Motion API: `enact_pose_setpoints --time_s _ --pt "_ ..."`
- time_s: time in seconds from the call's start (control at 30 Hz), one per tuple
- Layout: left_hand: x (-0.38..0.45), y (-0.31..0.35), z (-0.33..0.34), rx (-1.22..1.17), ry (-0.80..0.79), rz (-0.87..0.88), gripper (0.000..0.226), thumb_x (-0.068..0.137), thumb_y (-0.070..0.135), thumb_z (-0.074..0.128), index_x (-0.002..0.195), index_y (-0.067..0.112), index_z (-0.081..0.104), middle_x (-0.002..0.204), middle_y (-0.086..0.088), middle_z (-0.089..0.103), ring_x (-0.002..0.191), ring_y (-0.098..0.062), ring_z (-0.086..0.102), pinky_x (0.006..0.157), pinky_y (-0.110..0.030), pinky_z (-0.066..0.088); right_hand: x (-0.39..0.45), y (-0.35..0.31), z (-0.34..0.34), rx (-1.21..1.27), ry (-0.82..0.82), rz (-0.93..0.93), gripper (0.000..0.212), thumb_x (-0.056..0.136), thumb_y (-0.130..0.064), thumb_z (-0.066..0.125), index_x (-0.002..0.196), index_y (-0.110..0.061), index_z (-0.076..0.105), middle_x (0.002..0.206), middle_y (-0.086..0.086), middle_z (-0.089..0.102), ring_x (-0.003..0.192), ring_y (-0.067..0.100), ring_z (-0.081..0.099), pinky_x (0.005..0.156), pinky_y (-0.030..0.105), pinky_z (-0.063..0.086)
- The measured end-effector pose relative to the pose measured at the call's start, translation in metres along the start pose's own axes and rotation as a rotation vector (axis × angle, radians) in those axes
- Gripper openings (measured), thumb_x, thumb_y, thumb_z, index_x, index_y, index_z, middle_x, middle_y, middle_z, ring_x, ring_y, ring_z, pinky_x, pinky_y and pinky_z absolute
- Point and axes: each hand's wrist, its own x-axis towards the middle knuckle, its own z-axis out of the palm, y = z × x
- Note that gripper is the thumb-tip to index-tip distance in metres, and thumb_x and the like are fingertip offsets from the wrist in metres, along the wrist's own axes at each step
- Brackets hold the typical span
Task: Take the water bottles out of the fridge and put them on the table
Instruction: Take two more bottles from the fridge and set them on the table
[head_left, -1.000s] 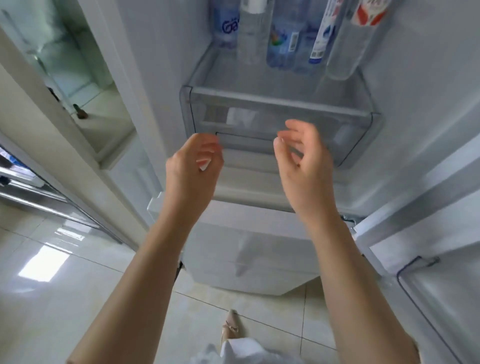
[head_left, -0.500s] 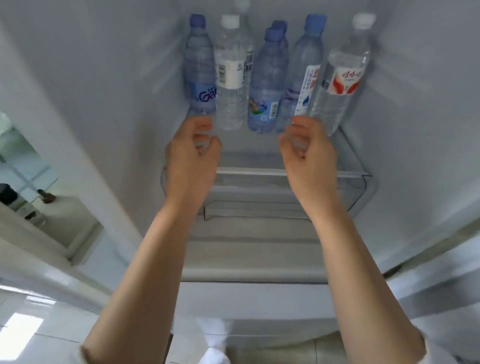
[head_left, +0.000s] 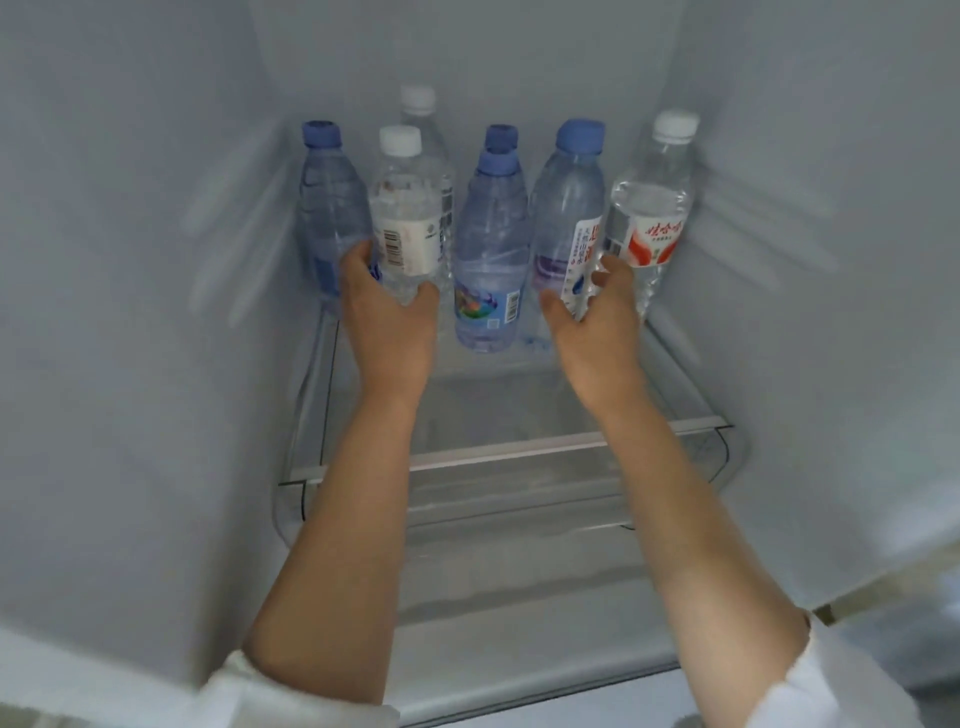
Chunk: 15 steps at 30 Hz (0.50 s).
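Several water bottles stand on a glass shelf (head_left: 519, 448) deep inside the fridge. My left hand (head_left: 387, 325) wraps around the lower part of a white-capped bottle with a white label (head_left: 402, 208). My right hand (head_left: 597, 325) curls around the base of a blue-capped bottle with a white and purple label (head_left: 569, 208). Between them stands a blue bottle with a colourful label (head_left: 488, 260). A clear bottle with a red label (head_left: 649, 218) is at the far right, a blue one (head_left: 327, 208) at the far left. Two more caps show behind.
White fridge walls (head_left: 130, 312) close in on both sides of the shelf. A clear drawer (head_left: 519, 509) sits under the shelf's front rim. The front half of the shelf is bare glass. White sleeves show at the bottom corners.
Both hands have reached forward over the shelf and closed around a bottle each. The view has risen and moved closer into the fridge compartment.
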Motion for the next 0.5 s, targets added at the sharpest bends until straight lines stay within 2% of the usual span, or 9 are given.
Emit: enact_pose_setpoints --time_s 0.1,0.13,0.2,0.27,0.37,0.5 --pt "0.007 0.0 0.009 -0.04 0.003 -0.021 0.054 0.075 0.007 0.071 0.124 0.009 0.049 0.117 -0.001 0.057 0.103 -0.013 0.057 0.083 -0.011 0.045 0.011 0.004 0.007 0.054 0.013 0.026 0.057 0.086 -0.016 0.068 0.135 -0.007 0.039 0.124 0.004 0.057 0.107 0.011 0.057 0.091 0.018 0.048" --pt "0.009 -0.002 0.011 -0.051 0.003 -0.031 0.056 0.075 0.008 0.072 0.126 0.009 0.047 0.118 -0.002 0.058 0.105 -0.014 0.058 0.087 -0.014 0.048 0.015 0.005 0.01 0.057 0.013 0.034 0.057 0.086 -0.016 0.068 0.134 -0.007 0.039 0.124 0.005 0.058 0.106 0.012 0.058 0.091 0.019 0.049" --pt "0.011 -0.006 0.015 -0.052 -0.002 -0.028 0.063 0.073 0.011 0.075 0.129 0.009 0.044 0.122 -0.005 0.059 0.109 -0.017 0.06 0.094 -0.032 0.052 0.02 0.008 0.015 0.054 0.007 0.036 0.057 0.085 -0.017 0.069 0.133 -0.007 0.039 0.125 0.007 0.059 0.108 0.016 0.06 0.091 0.021 0.048" --pt "0.012 -0.008 0.017 -0.046 -0.013 -0.025 0.069 0.071 0.013 0.077 0.13 0.01 0.042 0.124 -0.005 0.059 0.11 -0.018 0.06 0.094 -0.04 0.052 0.023 0.01 0.019 0.055 -0.001 0.037 0.058 0.085 -0.017 0.07 0.133 -0.006 0.039 0.127 0.008 0.059 0.112 0.017 0.06 0.091 0.019 0.046" --pt "0.015 -0.012 0.018 -0.031 -0.029 -0.056 0.068 0.072 0.011 0.079 0.131 0.008 0.043 0.124 -0.003 0.059 0.111 -0.018 0.06 0.095 -0.035 0.051 0.026 0.012 0.022 0.052 0.003 0.032 0.06 0.084 -0.018 0.071 0.134 -0.006 0.038 0.13 0.008 0.057 0.115 0.017 0.058 0.094 0.02 0.043" --pt "0.014 -0.013 0.017 0.004 0.01 -0.055 0.063 0.071 0.013 0.082 0.126 0.007 0.051 0.122 -0.002 0.064 0.107 -0.015 0.063 0.093 -0.032 0.052 0.027 0.014 0.023 0.058 0.008 0.047 0.061 0.083 -0.019 0.073 0.133 -0.006 0.041 0.129 0.009 0.058 0.116 0.019 0.058 0.102 0.036 0.046"
